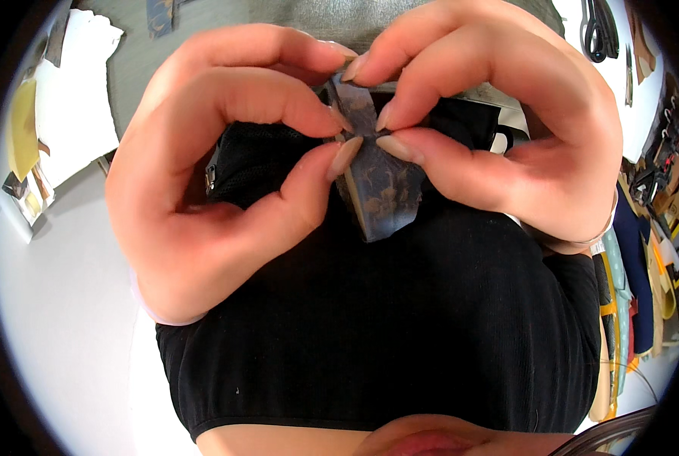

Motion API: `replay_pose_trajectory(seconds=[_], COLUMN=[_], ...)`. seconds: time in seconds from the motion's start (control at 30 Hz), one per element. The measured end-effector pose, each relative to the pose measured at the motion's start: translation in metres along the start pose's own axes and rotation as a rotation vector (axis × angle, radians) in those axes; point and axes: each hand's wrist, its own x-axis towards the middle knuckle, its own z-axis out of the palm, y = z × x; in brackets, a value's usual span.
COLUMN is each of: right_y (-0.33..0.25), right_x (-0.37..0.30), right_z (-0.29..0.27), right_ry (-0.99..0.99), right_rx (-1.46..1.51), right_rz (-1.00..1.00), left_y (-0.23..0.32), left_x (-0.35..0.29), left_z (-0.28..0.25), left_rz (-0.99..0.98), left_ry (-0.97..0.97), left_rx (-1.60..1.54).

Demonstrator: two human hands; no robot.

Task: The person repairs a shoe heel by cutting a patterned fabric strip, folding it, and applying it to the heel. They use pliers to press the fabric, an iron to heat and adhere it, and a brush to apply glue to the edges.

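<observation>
A narrow strip of dark blue-grey fabric [383,194] with a brownish pattern hangs between my hands, close in front of my black top. It looks folded lengthwise, with a lighter edge along its left side. My left hand [203,167] is closed on its left edge, thumb and fingertips pinching near the middle. From the other side my right hand [522,121] pinches the same strip, its thumb almost touching the left thumb. The upper end of the fabric shows between the fingers of both hands; the part right under the fingertips is hidden.
A grey work table [138,57] lies beyond my hands, with another patterned strip [159,17] on it. Black-handled scissors [599,34] lie at the far right. White sheets [77,99] and a yellow piece [24,129] are at the left. Rolled materials [634,266] stand at the right.
</observation>
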Motion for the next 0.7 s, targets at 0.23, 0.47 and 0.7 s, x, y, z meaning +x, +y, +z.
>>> replay_pose_trajectory(seconds=[0.23,0.47,0.7], right_y=[-0.0015,-0.0019,-0.0019], right_x=[-0.0004,-0.0035,-0.0056], right_z=[-0.0012,-0.0008,-0.0001], right_ry=[-0.010,0.003,0.015], right_rx=[-0.001,0.009,0.008], right_rz=[0.023,0.046,0.057], left_y=[0.0044,0.0009,-0.0015], left_x=[-0.0044,-0.0006,0.0000], left_z=[0.0031,0.0004,-0.0019], left_rz=[-0.054,-0.009,0.089], left_ry=[0.048,0.049,-0.031], left_rx=[0.039,-0.041,-0.014])
